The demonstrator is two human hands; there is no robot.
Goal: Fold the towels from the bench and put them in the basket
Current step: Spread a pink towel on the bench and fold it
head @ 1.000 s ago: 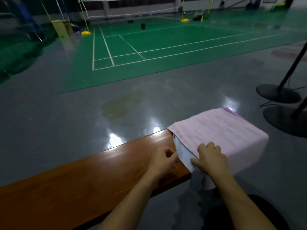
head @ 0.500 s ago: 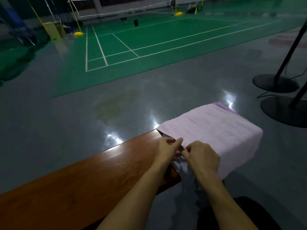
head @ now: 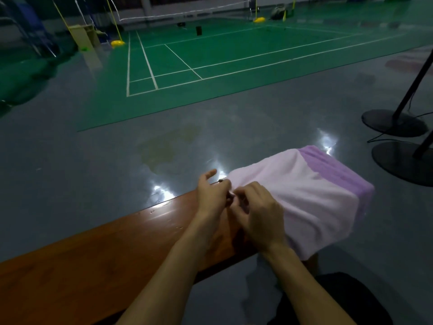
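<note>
Fingers (head: 230,184) of both hands curl at the pink towel's (head: 293,191) left edge, prob. pinching a corner to start a fold; the actual pinch is hidden. Towel drapes over the desk's (head: 117,249) right end, w/ purple towel (head: 337,170) beneath. Bare desk at left gives folding room. No basket in view.

No text, label, brand, number or sign can be read anywhere in the view.
</note>
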